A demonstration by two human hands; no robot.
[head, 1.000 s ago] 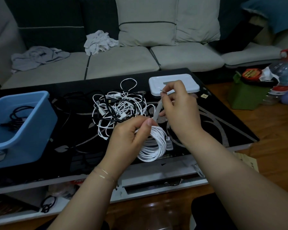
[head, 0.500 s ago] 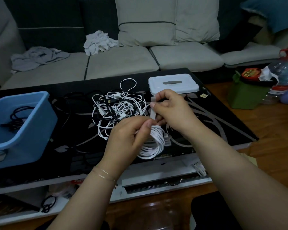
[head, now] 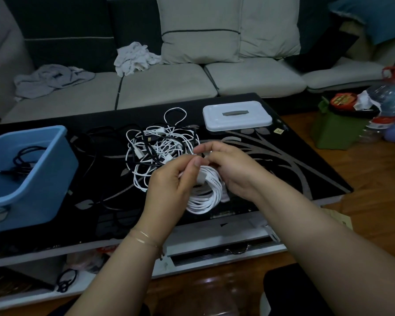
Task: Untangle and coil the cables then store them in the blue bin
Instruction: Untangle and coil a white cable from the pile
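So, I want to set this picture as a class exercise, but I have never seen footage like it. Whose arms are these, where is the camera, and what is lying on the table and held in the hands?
There is no machine here: a person works with two bare hands. The single picture comes from a camera worn on the head, looking forward and down.

The left hand and right hand both hold a coiled white cable above the glossy black coffee table; their fingers pinch it at the top.

On the table lie a tangled pile of white and black cables, a white rectangular plastic lid, and a blue plastic bin holding a black cable. A grey sofa stands behind.
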